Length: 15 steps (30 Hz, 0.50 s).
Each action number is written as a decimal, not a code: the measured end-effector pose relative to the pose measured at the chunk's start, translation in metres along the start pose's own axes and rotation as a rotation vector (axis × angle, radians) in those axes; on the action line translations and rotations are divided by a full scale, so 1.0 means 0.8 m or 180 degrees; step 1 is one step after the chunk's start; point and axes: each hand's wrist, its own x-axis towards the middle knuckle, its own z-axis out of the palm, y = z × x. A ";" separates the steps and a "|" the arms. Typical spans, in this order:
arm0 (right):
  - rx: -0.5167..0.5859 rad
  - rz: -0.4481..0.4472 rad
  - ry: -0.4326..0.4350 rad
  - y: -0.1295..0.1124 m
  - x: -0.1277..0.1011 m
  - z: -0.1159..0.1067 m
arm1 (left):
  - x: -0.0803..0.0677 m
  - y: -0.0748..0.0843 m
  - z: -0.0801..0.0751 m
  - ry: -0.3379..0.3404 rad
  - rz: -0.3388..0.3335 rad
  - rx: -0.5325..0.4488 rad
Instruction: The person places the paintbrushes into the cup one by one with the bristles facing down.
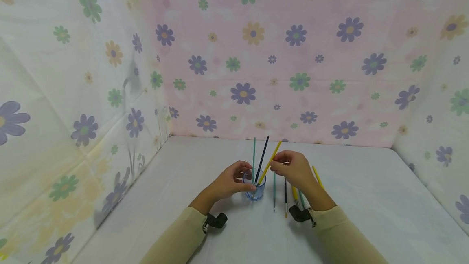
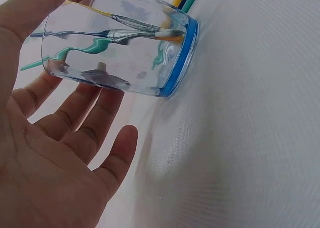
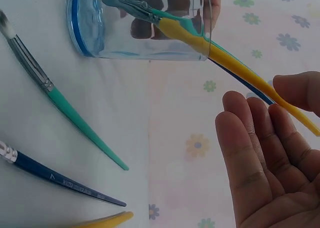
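Note:
A clear glass cup [image 1: 256, 192] with a blue base stands on the white table [image 1: 366, 199]. My left hand [image 1: 239, 179] is wrapped round it, thumb in front and fingers behind. In the left wrist view the palm [image 2: 50, 153] lies close beside the cup [image 2: 130, 48]. Three paint brushes stand in the cup, bristles down: a green brush [image 1: 253, 154], a dark blue brush [image 1: 262, 156] and a yellow brush [image 1: 272, 159]. My right hand [image 1: 278, 167] pinches the yellow brush's handle [image 3: 240, 63] between thumb and fingertips, its other fingers straight.
Several more brushes lie on the table right of the cup: a green brush [image 1: 274, 190], a dark blue brush [image 1: 286, 196] and a yellow brush [image 1: 318, 177], with others partly under my right wrist. Flowered cloth walls [image 1: 256, 52] close in the table at the back and both sides.

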 end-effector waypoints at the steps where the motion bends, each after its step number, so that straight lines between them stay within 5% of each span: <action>1: -0.0020 -0.0008 0.0015 0.000 0.000 -0.002 | 0.000 0.000 0.000 0.0004 0.0001 0.0007; 15: -0.0106 -0.0133 0.0198 -0.004 0.000 -0.024 | -0.002 0.001 0.003 0.0079 0.0042 0.0067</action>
